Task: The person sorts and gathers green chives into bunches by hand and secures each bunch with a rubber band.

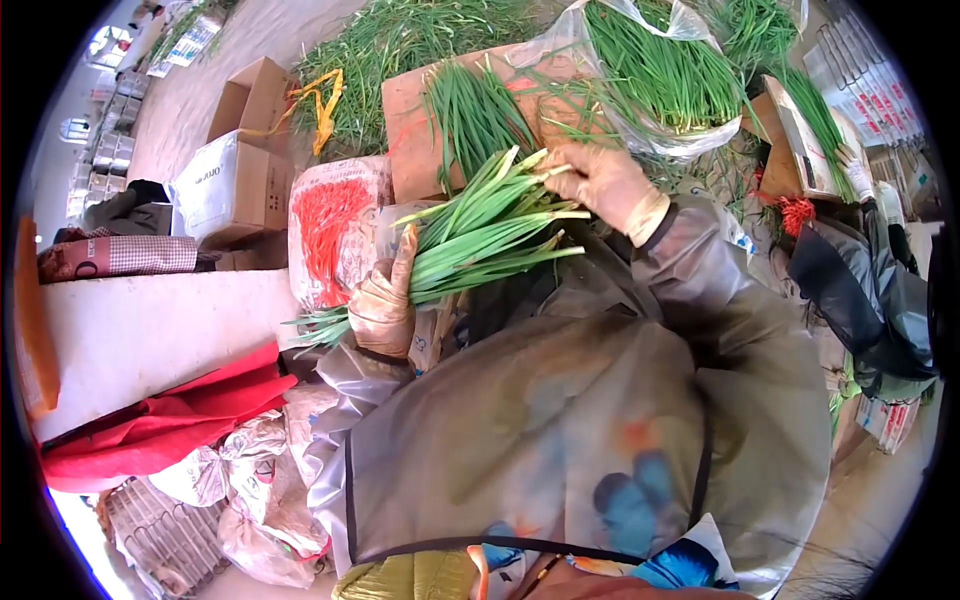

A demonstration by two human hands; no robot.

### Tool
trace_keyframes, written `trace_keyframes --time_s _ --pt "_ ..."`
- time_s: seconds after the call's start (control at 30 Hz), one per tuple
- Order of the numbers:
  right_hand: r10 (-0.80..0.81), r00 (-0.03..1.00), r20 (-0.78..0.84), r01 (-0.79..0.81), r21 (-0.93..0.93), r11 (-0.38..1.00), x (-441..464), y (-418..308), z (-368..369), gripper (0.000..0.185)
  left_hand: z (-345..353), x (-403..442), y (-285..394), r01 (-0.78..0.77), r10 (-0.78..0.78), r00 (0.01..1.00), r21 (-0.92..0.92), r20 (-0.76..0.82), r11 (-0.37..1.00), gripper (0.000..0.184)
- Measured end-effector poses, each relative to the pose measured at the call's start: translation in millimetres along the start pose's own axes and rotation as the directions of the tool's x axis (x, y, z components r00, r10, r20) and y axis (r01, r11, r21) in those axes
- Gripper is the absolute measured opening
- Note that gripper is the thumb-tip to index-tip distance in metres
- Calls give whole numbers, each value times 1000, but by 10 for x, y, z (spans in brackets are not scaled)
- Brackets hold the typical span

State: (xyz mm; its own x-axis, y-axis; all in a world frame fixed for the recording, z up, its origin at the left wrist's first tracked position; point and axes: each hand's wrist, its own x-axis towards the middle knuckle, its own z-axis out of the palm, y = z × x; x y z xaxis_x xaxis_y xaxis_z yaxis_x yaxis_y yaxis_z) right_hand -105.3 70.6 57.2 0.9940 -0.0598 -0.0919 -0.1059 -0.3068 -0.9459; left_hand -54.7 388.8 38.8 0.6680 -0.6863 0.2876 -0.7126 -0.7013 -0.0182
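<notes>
My left hand, in a pale glove, is wrapped round a bunch of green chives, thumb pointing up along it. The stalks lie across my front, leaf tips by the left wrist and pale cut ends fanned to the right. At those ends, my gloved right hand has its fingers bent and closed on a few stalks; its fingertips are partly hidden. Just beyond, more chives lie loose on a brown cardboard sheet. Red ties rest on a packed bag beside my left hand.
An open plastic bag of chives lies ahead on the right, and a heap of loose greens at the back. A cardboard box stands left, above a white surface and red cloth. Another gloved person works at far right.
</notes>
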Motion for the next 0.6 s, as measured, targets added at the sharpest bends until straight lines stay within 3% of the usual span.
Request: trace_keyframes --time_s 0.03,0.07,0.17,0.2,0.23,0.37,0.4,0.47,0.5,0.6 --pt "-34 999 26 27 243 970 68 90 -53 18 -1 17 26 -17 10 999 -180 -41 983 81" --pt "-84 996 17 74 314 946 78 111 -95 10 -1 14 40 -38 9 997 -353 -81 935 81" --pt "-179 981 -74 191 222 956 107 270 -82 12 22 -73 66 27 -24 1000 -380 14 925 78" --pt "-193 967 -168 181 -82 980 91 271 -111 13 8 -65 101 48 -33 998 -381 46 923 77" --pt "-234 939 -251 127 -378 917 78 269 -157 14 17 -18 127 -45 13 997 -459 -73 887 75" --pt "-136 833 -536 -154 -461 874 141 646 -765 15 10 -107 119 20 -32 999 -377 -26 926 75" --pt "-45 736 -676 -416 -502 758 134 956 -1280 18 9 -205 22 88 -82 996 -357 33 930 75" --pt "74 763 -642 -630 -713 307 -8 1296 -1763 27 -40 -237 -3 140 -154 988 -469 9 872 76" --pt "73 766 -639 -627 -716 308 -10 1264 -1708 27 -36 -256 -19 154 -171 985 -443 0 883 77" --pt "255 907 -335 -413 -828 380 -56 881 -1202 33 43 -251 -37 137 -189 980 -503 -55 854 76"
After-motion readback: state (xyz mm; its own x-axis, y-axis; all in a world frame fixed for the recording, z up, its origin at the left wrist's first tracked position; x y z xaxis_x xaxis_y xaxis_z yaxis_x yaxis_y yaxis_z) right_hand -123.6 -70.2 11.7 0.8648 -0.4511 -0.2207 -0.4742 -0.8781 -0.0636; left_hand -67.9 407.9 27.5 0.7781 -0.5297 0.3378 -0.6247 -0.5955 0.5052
